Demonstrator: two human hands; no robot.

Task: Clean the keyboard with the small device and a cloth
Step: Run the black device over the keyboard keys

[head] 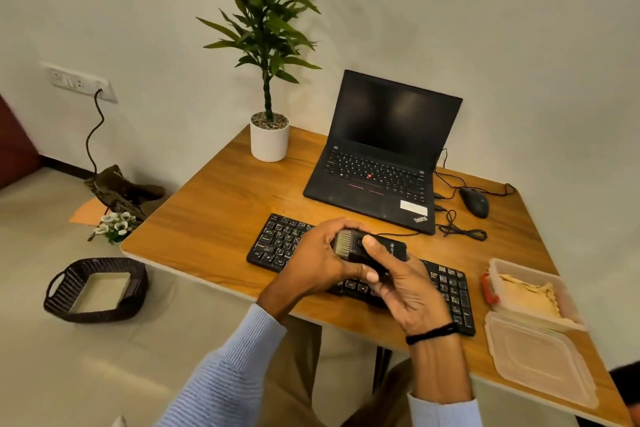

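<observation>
A black keyboard [280, 242] lies on the wooden table [214, 218] in front of me, its middle hidden by my hands. Both hands hold a small black device [391, 248] with a brush head [344, 242] just above the keys. My left hand [315, 260] curls round the brush end. My right hand [405, 291] grips the body, thumb on its round button. A yellowish cloth [528, 295] sits in a clear plastic box [502, 269] at the right.
An open black laptop [377, 163] stands behind the keyboard, with a black mouse [475, 202] and cables to its right. A potted plant [269, 139] is at the table's back corner. The box's lid [536, 357] lies at the front right. A dark basket [95, 289] is on the floor.
</observation>
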